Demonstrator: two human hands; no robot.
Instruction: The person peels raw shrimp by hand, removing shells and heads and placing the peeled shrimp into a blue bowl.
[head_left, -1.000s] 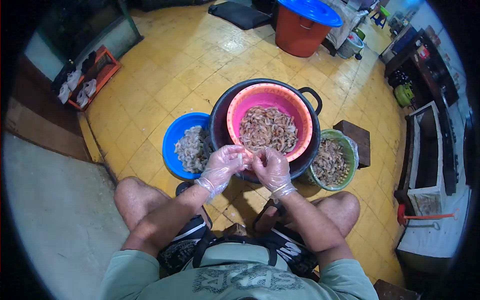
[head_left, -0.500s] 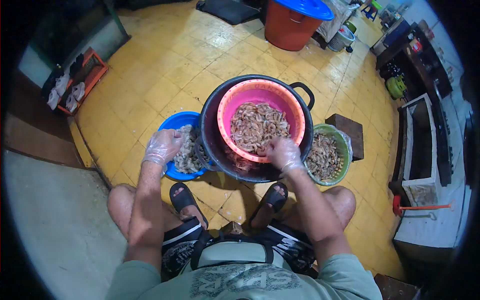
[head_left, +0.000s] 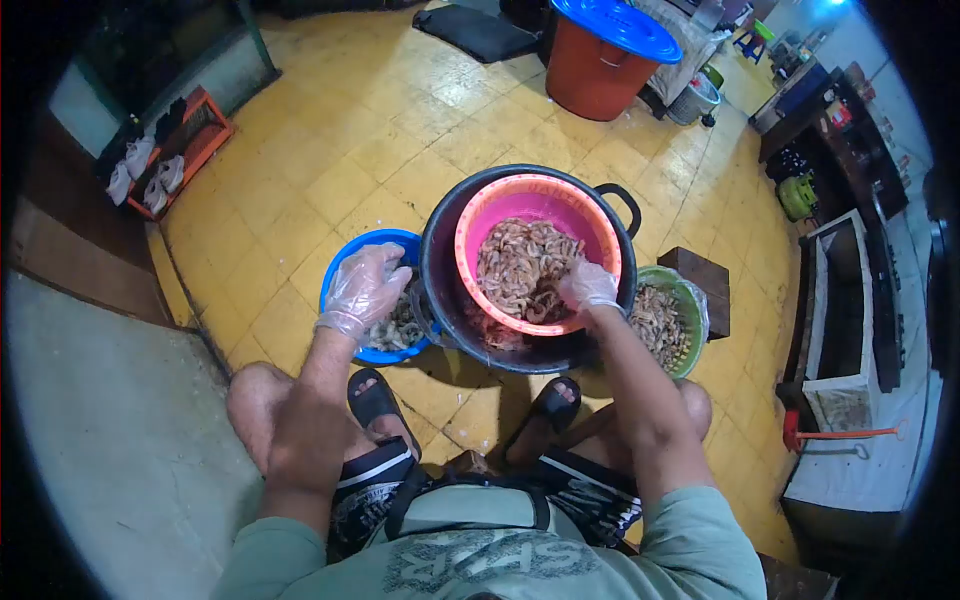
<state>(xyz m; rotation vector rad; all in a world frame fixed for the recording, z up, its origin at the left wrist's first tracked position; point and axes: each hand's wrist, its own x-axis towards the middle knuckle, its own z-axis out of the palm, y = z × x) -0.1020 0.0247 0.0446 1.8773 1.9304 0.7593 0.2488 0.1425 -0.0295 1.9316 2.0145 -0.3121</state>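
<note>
My left hand (head_left: 366,287), in a clear plastic glove, is over the blue basin (head_left: 327,272) with its fingers apart. Greyish shrimp (head_left: 398,330) lie in that basin, partly covered by the hand. My right hand (head_left: 590,285), gloved the same way, reaches into the pink basin (head_left: 497,207) at its right side. Its fingertips are down among the pinkish-brown shrimp (head_left: 520,262), so their grip is hidden. The pink basin rests inside a large black tub (head_left: 440,235). More reddish shrimp (head_left: 500,335) show in the tub below its front rim.
To the right, a green basket (head_left: 692,335) holds brownish shrimp pieces, beside a dark wooden block (head_left: 705,280). A red bucket (head_left: 595,85) with a blue lid (head_left: 625,28) stands farther back. At the left is an orange shoe rack (head_left: 205,130). My sandalled feet flank the tub's front.
My left hand has gone from closed fingers to spread ones above the blue basin. My right hand has shifted from the pink basin's front toward its right side. The view has moved slightly.
</note>
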